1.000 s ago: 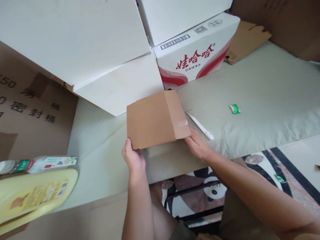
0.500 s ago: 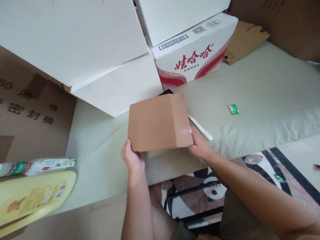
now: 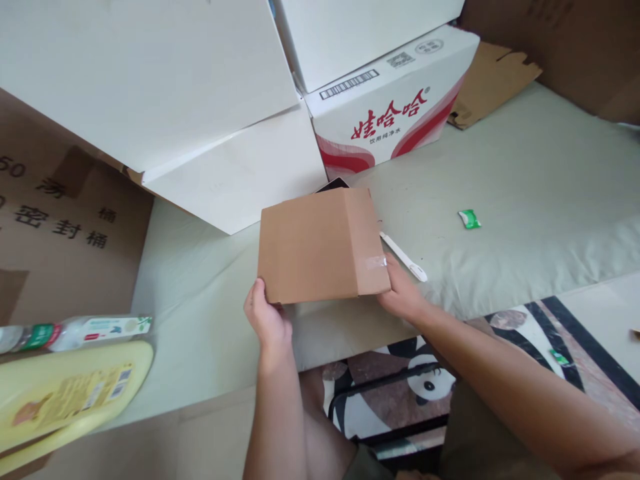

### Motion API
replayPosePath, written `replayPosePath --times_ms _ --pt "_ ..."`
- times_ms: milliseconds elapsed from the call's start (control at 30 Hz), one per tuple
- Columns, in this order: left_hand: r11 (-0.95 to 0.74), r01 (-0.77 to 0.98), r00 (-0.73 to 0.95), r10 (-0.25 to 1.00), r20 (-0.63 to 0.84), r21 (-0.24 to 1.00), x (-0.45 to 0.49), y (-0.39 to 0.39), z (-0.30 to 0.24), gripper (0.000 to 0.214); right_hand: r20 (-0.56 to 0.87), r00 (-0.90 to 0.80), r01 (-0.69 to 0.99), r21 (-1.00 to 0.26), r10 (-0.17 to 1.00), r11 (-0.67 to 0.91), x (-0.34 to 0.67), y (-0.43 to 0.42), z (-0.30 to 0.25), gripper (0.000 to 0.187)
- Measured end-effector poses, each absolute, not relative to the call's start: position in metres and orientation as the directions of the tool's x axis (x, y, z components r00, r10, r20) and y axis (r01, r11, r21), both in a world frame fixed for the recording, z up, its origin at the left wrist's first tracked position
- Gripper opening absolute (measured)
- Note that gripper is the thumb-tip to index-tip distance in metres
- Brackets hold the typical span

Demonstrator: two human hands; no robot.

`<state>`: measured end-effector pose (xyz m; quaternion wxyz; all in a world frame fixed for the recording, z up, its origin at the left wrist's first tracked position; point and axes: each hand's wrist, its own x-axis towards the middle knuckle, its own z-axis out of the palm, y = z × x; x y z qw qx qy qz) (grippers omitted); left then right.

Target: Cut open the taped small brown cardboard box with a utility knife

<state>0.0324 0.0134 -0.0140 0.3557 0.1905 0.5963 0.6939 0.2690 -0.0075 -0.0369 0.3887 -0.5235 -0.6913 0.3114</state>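
Note:
Between my two hands is a small brown cardboard box (image 3: 307,250), tilted, with a strip of clear tape on its right side. My left hand (image 3: 267,317) is closed on the near left corner, its thumb lying along the edge. My right hand (image 3: 400,290) grips the lower right corner; its fingertips are partly hidden by the box. A white utility knife (image 3: 404,257) lies on the pale green sheet just beyond my right hand. Behind the box, the corner of a dark flat object (image 3: 334,184) peeks out, mostly covered.
White cartons (image 3: 235,167) are stacked behind, beside a red-and-white water carton (image 3: 385,123). A large brown carton (image 3: 65,207) stands at left, near a plastic bottle (image 3: 70,333) and a yellow jug (image 3: 75,387). A green packet (image 3: 470,219) lies on the sheet (image 3: 525,200).
The box and both hands appear slightly further right, along with a small shift of the whole view. Both hands keep the same hold.

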Motion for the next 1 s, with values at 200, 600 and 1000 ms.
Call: replayPosePath --times_ms 200,600,1000 --pt "-0.044 -0.267 -0.665 0.731 -0.151 0.963 0.0327 0.0128 -0.0161 0.028 0.211 -0.1 0.445 -0.864 0.972 0.233 0.2671 -0.0086 -0.0357 0.03" --pt "-0.044 -0.266 -0.658 0.739 -0.148 0.963 0.031 0.0126 -0.0168 0.027 0.215 -0.13 0.474 -0.844 0.968 0.251 0.2694 -0.0085 -0.0351 0.023" --pt "-0.042 -0.234 -0.646 0.753 -0.123 0.971 0.0313 0.0113 -0.0168 0.027 0.208 -0.116 0.44 -0.866 0.971 0.238 0.2688 -0.0095 -0.0359 0.028"
